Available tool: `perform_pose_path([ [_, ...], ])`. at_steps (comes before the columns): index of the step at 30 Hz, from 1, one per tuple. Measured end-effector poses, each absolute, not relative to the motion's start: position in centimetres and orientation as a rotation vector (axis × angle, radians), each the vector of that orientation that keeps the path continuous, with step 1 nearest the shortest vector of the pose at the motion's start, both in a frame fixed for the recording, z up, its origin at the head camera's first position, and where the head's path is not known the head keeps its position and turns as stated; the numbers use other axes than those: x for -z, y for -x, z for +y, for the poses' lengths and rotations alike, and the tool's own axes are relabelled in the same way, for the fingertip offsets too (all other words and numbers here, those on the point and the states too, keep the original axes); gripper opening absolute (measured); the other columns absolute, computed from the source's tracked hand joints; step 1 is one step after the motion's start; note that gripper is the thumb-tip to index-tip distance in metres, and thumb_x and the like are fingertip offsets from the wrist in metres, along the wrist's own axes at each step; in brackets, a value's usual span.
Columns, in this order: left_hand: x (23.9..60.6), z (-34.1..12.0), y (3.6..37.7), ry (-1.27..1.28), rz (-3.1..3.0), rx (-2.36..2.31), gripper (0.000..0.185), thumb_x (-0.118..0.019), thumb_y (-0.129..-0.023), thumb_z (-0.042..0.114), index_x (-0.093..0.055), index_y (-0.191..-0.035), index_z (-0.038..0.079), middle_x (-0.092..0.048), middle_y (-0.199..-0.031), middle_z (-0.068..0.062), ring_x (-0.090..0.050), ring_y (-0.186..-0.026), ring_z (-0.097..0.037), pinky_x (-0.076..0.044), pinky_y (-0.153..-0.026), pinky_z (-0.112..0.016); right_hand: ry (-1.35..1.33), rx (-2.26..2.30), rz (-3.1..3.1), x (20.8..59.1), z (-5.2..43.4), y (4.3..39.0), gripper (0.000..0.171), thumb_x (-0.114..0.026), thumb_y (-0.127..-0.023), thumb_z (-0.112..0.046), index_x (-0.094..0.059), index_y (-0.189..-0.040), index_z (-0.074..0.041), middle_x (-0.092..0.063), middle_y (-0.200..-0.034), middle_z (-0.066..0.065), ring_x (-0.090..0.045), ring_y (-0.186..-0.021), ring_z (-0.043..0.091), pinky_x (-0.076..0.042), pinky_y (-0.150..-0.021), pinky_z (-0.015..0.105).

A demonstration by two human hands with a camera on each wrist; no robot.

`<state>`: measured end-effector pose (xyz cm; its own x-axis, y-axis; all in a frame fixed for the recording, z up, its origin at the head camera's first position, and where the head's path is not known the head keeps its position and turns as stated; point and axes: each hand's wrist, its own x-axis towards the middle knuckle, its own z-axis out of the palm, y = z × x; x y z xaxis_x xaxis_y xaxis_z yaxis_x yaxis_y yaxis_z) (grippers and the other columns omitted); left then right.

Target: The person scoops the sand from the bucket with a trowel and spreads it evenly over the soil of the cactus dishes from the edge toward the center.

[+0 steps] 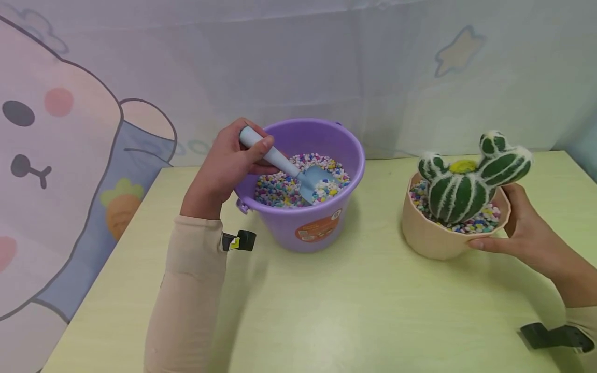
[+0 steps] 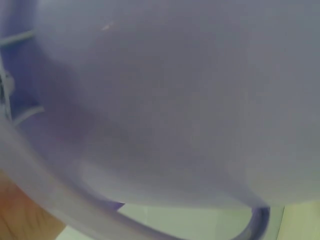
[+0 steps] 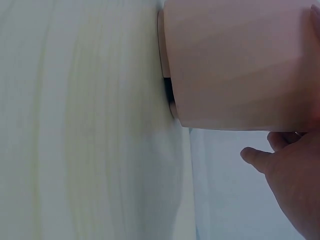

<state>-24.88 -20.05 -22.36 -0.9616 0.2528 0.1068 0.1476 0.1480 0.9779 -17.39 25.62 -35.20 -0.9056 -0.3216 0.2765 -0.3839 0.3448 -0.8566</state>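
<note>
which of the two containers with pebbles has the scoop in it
The purple bucket, left of the beige pot. The left hand holds the blue scoop down in its coloured pebbles; the beige pot holds a toy cactus instead, steadied by the right hand.

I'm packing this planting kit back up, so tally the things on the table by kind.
Buckets: 1, the purple bucket of coloured pebbles.
Scoops: 1, the blue shovel held in the left hand.
Pots: 1, the beige pot the right hand holds.
Cacti: 1, the toy cactus.
Total: 4.

Soft even light (wrist views blurred)
</note>
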Motion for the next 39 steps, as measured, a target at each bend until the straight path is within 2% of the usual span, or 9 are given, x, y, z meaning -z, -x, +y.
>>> perform_pose_path([
  [4, 22.35, -19.97, 24.88, -0.403, 2.317, -1.96, 0.019, -0.057, -0.1, 0.008, -0.044, -0.107, -0.003, -0.061, -0.102, -0.028, -0.073, -0.08, -0.029, -0.06, -0.08, -0.041, -0.674, -1.658, -2.51, 35.06, 25.54, 17.27, 0.116, -0.068, -0.071, 0.03, -0.007, -0.155, -0.022, -0.014, -0.148, 0.001, -0.025, -0.131, 0.005, -0.034, -0.093, 0.008],
  [14, 22.29, -19.69, 24.86, -0.327, 2.344, -1.971, 0.021, -0.058, -0.1, 0.011, -0.044, -0.108, -0.002, -0.061, -0.102, -0.025, -0.073, -0.078, -0.029, -0.061, -0.077, -0.039, -0.66, -1.631, -2.478, 35.16, 25.33, 17.34, 0.116, -0.07, -0.068, 0.03, -0.01, -0.153, -0.021, -0.016, -0.145, 0.0, -0.024, -0.129, 0.004, -0.028, -0.097, 0.006],
  [22, 22.38, -19.75, 24.77, -0.315, 2.364, -1.944, 0.024, -0.059, -0.1, 0.014, -0.043, -0.108, -0.002, -0.06, -0.103, -0.025, -0.073, -0.078, -0.028, -0.061, -0.078, -0.039, -0.665, -1.684, -2.465, 35.28, 25.25, 17.07, 0.115, -0.068, -0.069, 0.03, -0.009, -0.153, -0.021, -0.019, -0.144, 0.002, -0.031, -0.126, 0.005, -0.035, -0.092, 0.008],
  [30, 22.27, -19.51, 24.73, -0.293, 2.367, -1.961, 0.025, -0.06, -0.1, 0.015, -0.043, -0.106, -0.002, -0.062, -0.101, -0.025, -0.073, -0.078, -0.028, -0.061, -0.077, -0.038, -0.618, -1.628, -2.477, 35.25, 25.11, 16.99, 0.116, -0.071, -0.069, 0.028, -0.008, -0.152, -0.022, -0.016, -0.144, 0.001, -0.026, -0.128, 0.003, -0.029, -0.096, 0.006],
  [36, 22.23, -19.56, 24.64, -0.267, 2.355, -1.978, 0.026, -0.061, -0.099, 0.015, -0.043, -0.106, -0.002, -0.063, -0.099, -0.026, -0.073, -0.076, -0.029, -0.061, -0.076, -0.039, -0.637, -1.668, -2.495, 34.69, 24.97, 16.78, 0.12, -0.07, -0.07, 0.028, -0.006, -0.157, -0.024, -0.017, -0.148, 0.004, -0.031, -0.128, 0.006, -0.034, -0.094, 0.009],
  [39, 22.37, -19.69, 24.63, -0.307, 2.351, -1.969, 0.026, -0.062, -0.099, 0.015, -0.043, -0.106, -0.002, -0.062, -0.1, -0.025, -0.073, -0.077, -0.03, -0.061, -0.077, -0.039, -0.638, -1.664, -2.511, 34.64, 24.99, 16.65, 0.119, -0.069, -0.072, 0.027, -0.005, -0.157, -0.024, -0.015, -0.149, 0.004, -0.027, -0.131, 0.007, -0.033, -0.094, 0.009],
])
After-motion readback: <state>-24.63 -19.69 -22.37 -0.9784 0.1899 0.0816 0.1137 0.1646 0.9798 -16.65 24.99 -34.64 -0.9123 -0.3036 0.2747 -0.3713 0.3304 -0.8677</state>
